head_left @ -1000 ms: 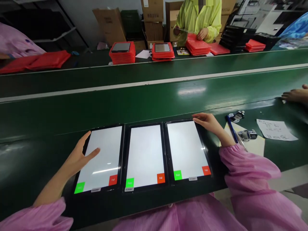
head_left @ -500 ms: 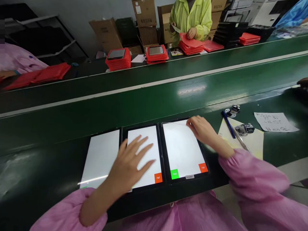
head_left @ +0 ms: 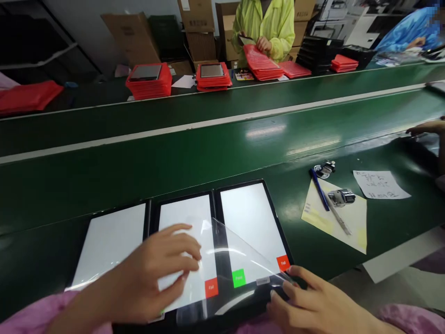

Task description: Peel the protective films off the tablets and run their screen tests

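Three black-framed tablets lie side by side on the green belt, their screens lit white: the left tablet [head_left: 111, 241], the middle tablet [head_left: 184, 218] and the right tablet [head_left: 250, 218]. A clear plastic film [head_left: 236, 253] is lifted off the right tablet and slants across towards the middle one. My right hand [head_left: 313, 297] is at the right tablet's lower corner, pinching the film's corner. My left hand [head_left: 153, 269] curves over the middle tablet's lower part, close to the film's edge, and hides the screen there. Green Pass and red Fail buttons show on the right tablet.
To the right, a yellowed paper sheet [head_left: 333, 218] holds a blue pen and a metal part, with a handwritten note [head_left: 380, 184] beyond. A co-worker's hand [head_left: 424, 127] reaches in at the right edge. Across the belt, another person stands behind stacks of red-covered tablets [head_left: 149, 81].
My right hand has moved from the right tablet's top edge to its lower corner, and the film now lifts there. My left hand has moved further right over the middle tablet.
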`<state>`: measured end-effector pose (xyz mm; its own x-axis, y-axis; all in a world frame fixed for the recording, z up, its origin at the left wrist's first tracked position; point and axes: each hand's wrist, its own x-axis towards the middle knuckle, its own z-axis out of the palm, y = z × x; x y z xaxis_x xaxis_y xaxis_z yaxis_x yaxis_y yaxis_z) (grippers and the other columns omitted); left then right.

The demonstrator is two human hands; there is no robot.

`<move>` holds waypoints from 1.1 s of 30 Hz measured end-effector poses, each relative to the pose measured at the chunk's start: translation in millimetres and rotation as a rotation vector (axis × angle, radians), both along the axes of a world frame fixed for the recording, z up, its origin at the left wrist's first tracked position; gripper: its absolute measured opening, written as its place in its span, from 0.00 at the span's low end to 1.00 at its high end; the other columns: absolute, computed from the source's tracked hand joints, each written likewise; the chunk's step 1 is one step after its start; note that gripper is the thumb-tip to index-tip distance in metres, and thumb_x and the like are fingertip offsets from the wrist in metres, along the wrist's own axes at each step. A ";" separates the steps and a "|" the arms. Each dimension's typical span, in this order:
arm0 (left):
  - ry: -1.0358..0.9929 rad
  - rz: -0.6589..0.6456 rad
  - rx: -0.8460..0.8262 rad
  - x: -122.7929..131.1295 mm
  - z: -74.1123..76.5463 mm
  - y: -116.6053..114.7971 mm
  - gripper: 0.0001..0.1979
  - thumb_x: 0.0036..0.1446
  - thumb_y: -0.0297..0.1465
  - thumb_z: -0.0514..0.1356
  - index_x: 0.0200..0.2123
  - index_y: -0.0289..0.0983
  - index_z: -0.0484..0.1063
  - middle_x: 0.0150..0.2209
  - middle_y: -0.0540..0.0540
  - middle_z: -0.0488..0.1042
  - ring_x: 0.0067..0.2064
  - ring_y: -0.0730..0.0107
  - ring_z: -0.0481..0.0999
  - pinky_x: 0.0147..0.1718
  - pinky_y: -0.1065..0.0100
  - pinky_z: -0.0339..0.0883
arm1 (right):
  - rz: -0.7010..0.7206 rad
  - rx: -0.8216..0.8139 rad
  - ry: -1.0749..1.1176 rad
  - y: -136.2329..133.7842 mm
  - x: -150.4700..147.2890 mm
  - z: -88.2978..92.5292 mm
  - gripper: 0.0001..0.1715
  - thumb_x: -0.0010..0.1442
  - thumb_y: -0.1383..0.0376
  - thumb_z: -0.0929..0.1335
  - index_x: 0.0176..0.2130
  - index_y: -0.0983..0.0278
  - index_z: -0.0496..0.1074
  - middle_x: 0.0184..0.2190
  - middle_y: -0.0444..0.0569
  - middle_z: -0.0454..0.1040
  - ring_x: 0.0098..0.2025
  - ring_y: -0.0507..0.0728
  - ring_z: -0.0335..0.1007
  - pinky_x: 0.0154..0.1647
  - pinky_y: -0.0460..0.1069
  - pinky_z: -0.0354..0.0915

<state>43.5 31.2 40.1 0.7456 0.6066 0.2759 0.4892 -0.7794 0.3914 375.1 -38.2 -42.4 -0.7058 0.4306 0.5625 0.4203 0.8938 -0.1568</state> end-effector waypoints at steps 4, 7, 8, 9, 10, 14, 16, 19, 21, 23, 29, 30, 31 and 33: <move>0.144 0.252 -0.152 5.6 -13.5 50.6 0.18 0.66 0.39 0.49 0.49 0.51 0.77 0.38 0.54 0.74 0.43 1.00 0.70 0.43 0.95 0.62 | -0.084 0.084 -0.107 8.7 1.8 0.8 0.24 0.73 0.76 0.55 0.37 0.69 0.76 0.40 0.44 0.71 0.37 0.51 0.57 0.46 0.56 0.55; 0.458 0.355 -0.330 29.3 -29.1 69.3 0.32 0.67 0.47 0.38 0.71 0.46 0.51 0.56 0.49 0.72 0.56 0.85 0.72 0.70 0.68 0.65 | -0.029 0.030 -0.047 37.6 -2.4 8.4 0.22 0.72 0.75 0.59 0.27 0.70 0.69 0.30 0.47 0.64 0.33 0.53 0.51 0.35 0.53 0.46; 0.524 0.341 -0.360 35.5 -31.5 73.8 0.33 0.67 0.47 0.37 0.72 0.45 0.44 0.61 0.48 0.68 0.61 0.80 0.69 0.76 0.54 0.55 | 0.019 -0.010 -0.023 54.6 -4.2 10.1 0.19 0.71 0.74 0.62 0.27 0.70 0.67 0.29 0.47 0.63 0.33 0.54 0.51 0.35 0.52 0.46; 0.557 0.329 -0.379 39.5 -31.9 78.4 0.33 0.67 0.46 0.37 0.73 0.47 0.43 0.64 0.49 0.64 0.63 0.77 0.68 0.79 0.47 0.45 | 0.074 -0.070 0.069 74.8 -6.0 10.6 0.15 0.71 0.72 0.64 0.32 0.69 0.72 0.34 0.48 0.67 0.35 0.54 0.55 0.36 0.51 0.48; 0.562 0.352 -0.398 40.7 -30.6 83.6 0.32 0.67 0.45 0.38 0.72 0.50 0.46 0.65 0.51 0.63 0.64 0.76 0.66 0.79 0.47 0.41 | 0.072 -0.119 0.140 97.2 -7.6 10.0 0.12 0.70 0.73 0.64 0.35 0.68 0.74 0.36 0.48 0.67 0.37 0.53 0.58 0.37 0.50 0.53; 0.510 0.673 -0.458 23.6 -19.3 106.3 0.28 0.61 0.49 0.46 0.62 0.52 0.66 0.63 0.57 0.64 0.63 0.71 0.66 0.71 0.58 0.61 | -0.064 -0.408 0.595 180.2 -11.4 3.1 0.07 0.64 0.67 0.72 0.34 0.68 0.76 0.33 0.46 0.70 0.30 0.46 0.60 0.29 0.42 0.57; 0.474 0.734 -0.516 12.4 -17.3 111.9 0.31 0.54 0.54 0.49 0.57 0.51 0.72 0.59 0.57 0.68 0.58 0.71 0.69 0.62 0.64 0.68 | -0.258 -0.581 0.824 202.0 -11.5 3.9 0.14 0.57 0.60 0.74 0.32 0.69 0.74 0.31 0.46 0.71 0.26 0.45 0.59 0.26 0.42 0.55; 0.346 0.769 -0.545 8.3 -19.5 109.7 0.30 0.47 0.54 0.54 0.50 0.50 0.77 0.55 0.57 0.71 0.55 0.75 0.70 0.48 0.77 0.67 | -0.368 -0.685 0.984 206.2 -9.7 11.4 0.20 0.50 0.55 0.74 0.32 0.70 0.71 0.30 0.48 0.70 0.28 0.47 0.62 0.26 0.41 0.57; 0.269 0.812 -0.530 14.3 -20.5 106.0 0.24 0.49 0.49 0.57 0.46 0.48 0.79 0.52 0.57 0.73 0.54 0.78 0.71 0.44 0.80 0.64 | -0.355 -0.671 1.005 199.1 -7.7 16.9 0.20 0.49 0.55 0.74 0.32 0.69 0.70 0.30 0.48 0.69 0.29 0.47 0.63 0.25 0.40 0.58; 0.254 0.829 -0.501 22.3 -18.6 104.1 0.16 0.53 0.43 0.60 0.41 0.44 0.80 0.50 0.57 0.74 0.52 0.80 0.71 0.48 0.78 0.66 | -0.323 -0.646 0.997 190.7 -5.6 21.2 0.19 0.50 0.56 0.74 0.32 0.69 0.69 0.30 0.47 0.69 0.30 0.47 0.65 0.26 0.40 0.60; 0.333 0.731 -0.433 13.0 4.7 81.4 0.17 0.59 0.45 0.57 0.42 0.41 0.76 0.53 0.62 0.73 0.51 0.85 0.73 0.39 0.88 0.63 | -0.220 -0.631 0.964 172.6 -2.9 24.6 0.14 0.57 0.60 0.72 0.35 0.67 0.67 0.30 0.44 0.68 0.30 0.45 0.65 0.28 0.40 0.61; 0.300 0.695 -0.427 3.9 8.0 68.2 0.20 0.59 0.49 0.56 0.42 0.40 0.76 0.48 0.61 0.75 0.43 0.91 0.74 0.30 0.92 0.57 | -0.212 -0.631 0.958 170.4 -3.0 23.2 0.14 0.58 0.61 0.72 0.35 0.67 0.67 0.30 0.44 0.68 0.30 0.46 0.66 0.29 0.41 0.61; 0.286 0.625 -0.414 -7.3 9.7 51.0 0.23 0.59 0.51 0.55 0.38 0.37 0.77 0.38 0.59 0.77 0.31 0.95 0.70 0.24 0.92 0.53 | -0.206 -0.631 0.955 168.2 -3.0 21.0 0.14 0.58 0.61 0.72 0.36 0.67 0.66 0.30 0.45 0.68 0.31 0.46 0.67 0.30 0.41 0.62; 0.210 0.408 -0.263 -34.1 5.4 5.6 0.20 0.59 0.50 0.56 0.34 0.42 0.78 0.33 0.61 0.76 0.31 0.99 0.72 0.28 0.96 0.61 | -0.185 -0.621 0.969 163.4 -2.6 15.3 0.13 0.59 0.62 0.72 0.36 0.66 0.66 0.32 0.45 0.69 0.33 0.48 0.69 0.33 0.42 0.65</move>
